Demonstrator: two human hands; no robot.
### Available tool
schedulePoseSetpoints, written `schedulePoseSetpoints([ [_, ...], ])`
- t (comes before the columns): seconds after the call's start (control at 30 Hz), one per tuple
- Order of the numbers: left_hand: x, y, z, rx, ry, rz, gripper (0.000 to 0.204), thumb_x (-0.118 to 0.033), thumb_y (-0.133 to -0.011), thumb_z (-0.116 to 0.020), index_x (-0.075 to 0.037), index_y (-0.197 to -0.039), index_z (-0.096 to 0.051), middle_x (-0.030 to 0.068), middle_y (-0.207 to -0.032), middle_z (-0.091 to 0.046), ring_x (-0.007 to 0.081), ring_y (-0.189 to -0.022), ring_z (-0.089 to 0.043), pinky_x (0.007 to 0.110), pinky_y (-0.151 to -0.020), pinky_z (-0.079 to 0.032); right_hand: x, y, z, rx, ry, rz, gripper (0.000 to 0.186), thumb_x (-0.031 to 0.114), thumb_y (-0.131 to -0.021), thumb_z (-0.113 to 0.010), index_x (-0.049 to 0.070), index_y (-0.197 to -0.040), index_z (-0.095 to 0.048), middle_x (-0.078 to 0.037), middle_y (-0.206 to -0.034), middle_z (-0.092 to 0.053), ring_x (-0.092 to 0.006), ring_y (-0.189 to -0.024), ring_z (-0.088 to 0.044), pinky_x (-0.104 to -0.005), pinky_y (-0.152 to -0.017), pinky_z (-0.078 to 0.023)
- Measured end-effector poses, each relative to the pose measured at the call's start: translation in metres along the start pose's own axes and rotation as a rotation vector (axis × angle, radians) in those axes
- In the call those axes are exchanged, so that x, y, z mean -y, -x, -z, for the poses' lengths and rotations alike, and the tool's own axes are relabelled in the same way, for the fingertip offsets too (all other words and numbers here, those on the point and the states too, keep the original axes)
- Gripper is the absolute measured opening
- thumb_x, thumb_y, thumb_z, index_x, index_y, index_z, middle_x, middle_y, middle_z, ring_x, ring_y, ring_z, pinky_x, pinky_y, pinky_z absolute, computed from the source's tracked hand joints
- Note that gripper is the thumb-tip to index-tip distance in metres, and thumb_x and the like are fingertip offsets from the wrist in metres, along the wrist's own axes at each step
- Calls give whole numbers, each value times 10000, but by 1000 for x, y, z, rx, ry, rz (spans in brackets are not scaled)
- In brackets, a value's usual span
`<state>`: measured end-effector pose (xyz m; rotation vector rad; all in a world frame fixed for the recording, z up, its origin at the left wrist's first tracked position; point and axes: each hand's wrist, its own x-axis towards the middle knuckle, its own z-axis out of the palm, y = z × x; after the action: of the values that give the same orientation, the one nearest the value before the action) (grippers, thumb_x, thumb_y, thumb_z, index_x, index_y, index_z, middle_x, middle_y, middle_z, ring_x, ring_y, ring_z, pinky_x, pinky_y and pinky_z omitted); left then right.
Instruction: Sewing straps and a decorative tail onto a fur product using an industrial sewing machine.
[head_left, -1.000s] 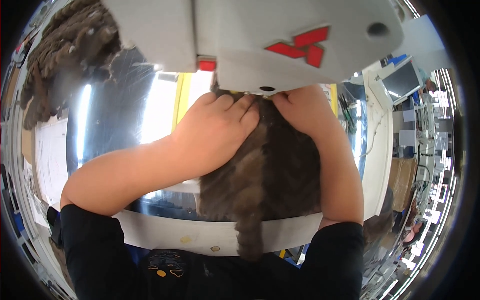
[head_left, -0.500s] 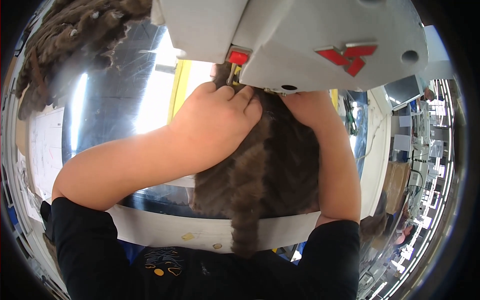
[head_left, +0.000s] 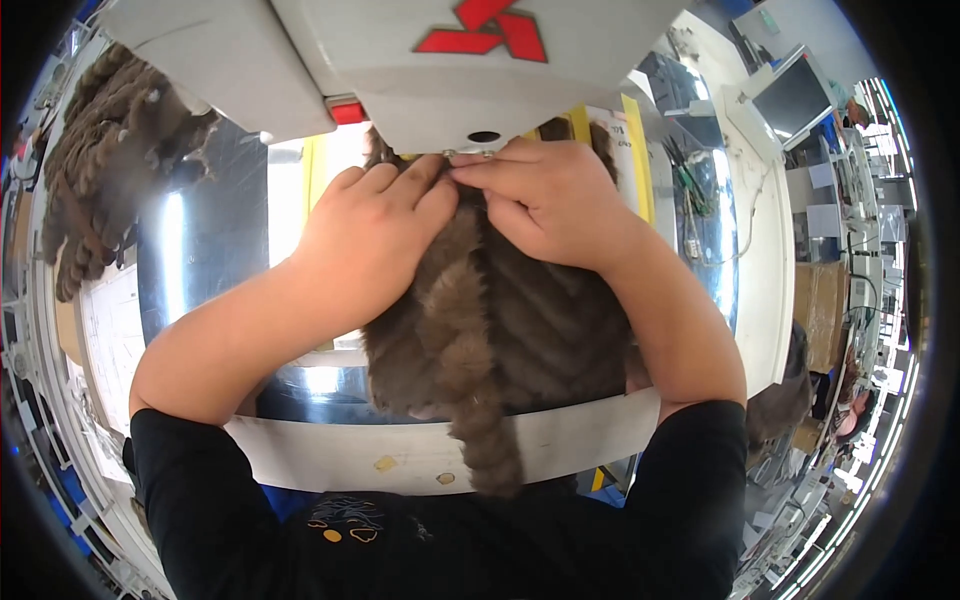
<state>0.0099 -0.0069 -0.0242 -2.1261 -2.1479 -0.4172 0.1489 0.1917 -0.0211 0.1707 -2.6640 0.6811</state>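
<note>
A brown fur piece (head_left: 550,325) lies under the pale machine head (head_left: 560,70), with a lighter fur strip (head_left: 460,310) running down it and over the front edge of the table. My left hand (head_left: 375,225) is closed on the fur at the left, its fingertips close below the machine head. Almost touching them are the fingertips of my right hand (head_left: 555,200), pinched on the same fur with the fingers curled. The machine's underside partly hides the spot where the fingertips meet.
A heap of brown fur strips (head_left: 105,170) lies at the far left. A shiny metal plate (head_left: 215,240) covers the work surface, which has a white front edge (head_left: 330,450). Wire-like tools (head_left: 690,180), a screen (head_left: 792,105) and a cardboard box (head_left: 820,315) are at the right.
My right hand has come out from behind the machine head and now shows beside my left. The machine and fur appear shifted left in view.
</note>
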Motion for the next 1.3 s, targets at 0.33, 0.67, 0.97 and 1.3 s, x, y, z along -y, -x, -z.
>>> schedulePoseSetpoints([
  [0.33, -2, -5, 5, 58, 44, 33, 351, -33, -806, -563, -10, -1155, -576, 179, -1325, -643, 334, -1030, -627, 412, -860, -481, 4, 1, 2, 92, 40, -66, 268, 100, -850, -631, 73, -1073, -776, -67, -1147, -757, -274, -1006, -717, -403, -839, -590],
  [0.67, 2, -8, 2, -34, 6, 1, 274, -63, -826, -572, -42, -1098, -597, 156, -1190, -681, 282, -918, -662, 396, -790, -490, 5, -4, 7, 160, 25, -120, 277, 104, -854, -624, 61, -1084, -773, -77, -1147, -758, -295, -1017, -714, -416, -877, -583],
  [0.97, -5, -6, 15, 156, 58, 60, 345, -16, -793, -558, -30, -1137, -577, 217, -1372, -615, 358, -1055, -630, 425, -876, -489, 13, -2, 8, 189, 1, -145, 282, 104, -856, -615, 60, -1088, -770, -77, -1149, -757, -300, -1019, -712, -423, -878, -582],
  [1.3, -10, -5, 20, 200, 13, 29, 336, -20, -775, -577, -38, -1111, -595, 232, -1462, -561, 332, -1031, -640, 406, -880, -498, 23, 0, 11, 168, -21, -134, 191, 91, -830, -618, 49, -953, -758, -82, -980, -753, -324, -913, -707, -447, -771, -576],
])
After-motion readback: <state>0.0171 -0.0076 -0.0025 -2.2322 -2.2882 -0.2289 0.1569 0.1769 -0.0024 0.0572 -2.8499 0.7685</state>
